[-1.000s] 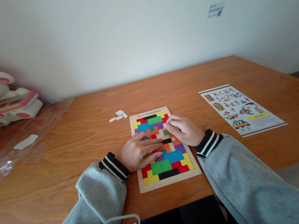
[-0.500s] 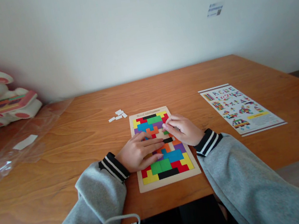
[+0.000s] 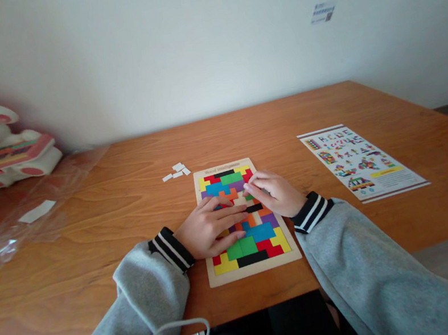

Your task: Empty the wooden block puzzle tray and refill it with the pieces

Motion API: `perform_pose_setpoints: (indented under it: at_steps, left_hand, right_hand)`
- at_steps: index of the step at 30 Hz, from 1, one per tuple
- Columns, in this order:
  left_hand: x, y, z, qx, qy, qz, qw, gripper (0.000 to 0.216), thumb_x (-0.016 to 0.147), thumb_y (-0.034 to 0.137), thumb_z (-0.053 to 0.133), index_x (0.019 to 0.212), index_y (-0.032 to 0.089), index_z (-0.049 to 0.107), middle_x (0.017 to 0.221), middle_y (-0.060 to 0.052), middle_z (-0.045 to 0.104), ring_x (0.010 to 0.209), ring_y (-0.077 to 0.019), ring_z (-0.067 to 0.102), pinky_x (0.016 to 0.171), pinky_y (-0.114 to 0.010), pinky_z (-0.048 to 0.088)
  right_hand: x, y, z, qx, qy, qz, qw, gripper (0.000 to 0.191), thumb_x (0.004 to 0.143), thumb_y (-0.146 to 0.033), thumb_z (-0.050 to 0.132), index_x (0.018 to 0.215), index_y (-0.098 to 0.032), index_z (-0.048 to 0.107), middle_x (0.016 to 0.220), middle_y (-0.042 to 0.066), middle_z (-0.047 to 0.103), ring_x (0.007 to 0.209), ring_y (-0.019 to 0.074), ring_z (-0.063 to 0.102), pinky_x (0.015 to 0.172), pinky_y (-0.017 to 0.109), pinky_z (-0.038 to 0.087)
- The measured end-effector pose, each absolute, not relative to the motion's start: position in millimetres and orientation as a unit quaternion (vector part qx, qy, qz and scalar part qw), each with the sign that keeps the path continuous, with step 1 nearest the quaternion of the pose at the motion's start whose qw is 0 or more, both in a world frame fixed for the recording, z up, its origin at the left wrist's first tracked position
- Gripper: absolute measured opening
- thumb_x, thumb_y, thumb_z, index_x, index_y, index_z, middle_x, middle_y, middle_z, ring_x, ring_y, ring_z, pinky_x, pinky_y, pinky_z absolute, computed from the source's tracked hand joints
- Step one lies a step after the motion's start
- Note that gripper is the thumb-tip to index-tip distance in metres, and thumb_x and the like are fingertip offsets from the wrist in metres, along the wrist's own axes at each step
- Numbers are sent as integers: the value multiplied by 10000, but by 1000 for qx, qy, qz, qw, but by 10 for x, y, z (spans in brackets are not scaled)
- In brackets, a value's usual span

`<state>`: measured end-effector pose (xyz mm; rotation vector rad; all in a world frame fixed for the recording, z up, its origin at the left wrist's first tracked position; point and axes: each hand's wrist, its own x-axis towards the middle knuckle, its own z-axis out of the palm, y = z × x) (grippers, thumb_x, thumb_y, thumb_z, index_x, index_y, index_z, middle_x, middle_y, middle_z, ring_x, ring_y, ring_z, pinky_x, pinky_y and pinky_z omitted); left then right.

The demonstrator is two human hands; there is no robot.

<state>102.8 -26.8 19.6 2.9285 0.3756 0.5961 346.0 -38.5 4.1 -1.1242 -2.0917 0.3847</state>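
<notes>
Since its rim (image 3: 254,268) looks stiff, the puzzle board (image 3: 287,257) on the tabletop (image 3: 121,174) should lift cleanly there. The left hand (image 3: 206,231) spreads over it, a fingertip beside a black piece (image 3: 255,208), likely light, best pinched edgewise; beyond, the right hand (image 3: 275,193) bunches its fingers, whether empty I can't tell.

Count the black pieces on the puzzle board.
3: far black piece, top of the puzzle board; middle black piece, by the left hand; near black piece, bottom row. The left hand or right hand may hide more.
</notes>
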Motion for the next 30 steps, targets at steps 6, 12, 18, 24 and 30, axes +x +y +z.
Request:
perform_pose_setpoints:
  at_steps: [6,12,18,24,30]
  left_hand:
    - [940,-169,227,940,203,275,-6,225,938,242,563,1105,197,707,1072,-58,752,921,-206,626,850,-374,529]
    - [931,-133,189,943,204,259,-31,216,916,204,555,1070,189,706,1043,-58,744,888,-208,614,812,-369,536]
    - [882,-79,141,900,336,275,-44,251,929,274,550,1122,173,676,1117,-86,716,1010,-244,620,916,-423,530]
    - [563,278,-60,847,474,239,-23,409,1003,318,376,1353,165,524,1472,-123,505,1353,-275,462,1123,-510,396]
    - [372,471,-159,851,493,181,2,457,1000,367,354,1354,137,531,1422,-127,562,1348,-275,489,1138,-484,391]
  right_hand:
    - [3462,-386,32,-440,-808,152,363,422,1041,-395,378,805,-200,669,824,58,653,832,188,624,822,361,489]
    - [3461,-392,43,-440,-810,157,353,417,1042,-384,381,816,-198,678,836,58,657,845,187,624,843,369,484]
    - [3463,-400,46,-442,-807,161,356,419,1040,-387,384,821,-200,688,832,58,662,838,190,625,833,372,487]
    - [3463,-405,40,-438,-809,168,355,404,1036,-374,400,819,-206,695,843,54,670,845,189,630,844,366,479]
    - [3474,-388,33,-445,-804,166,358,412,1033,-395,395,823,-206,695,839,62,661,847,197,626,832,365,479]
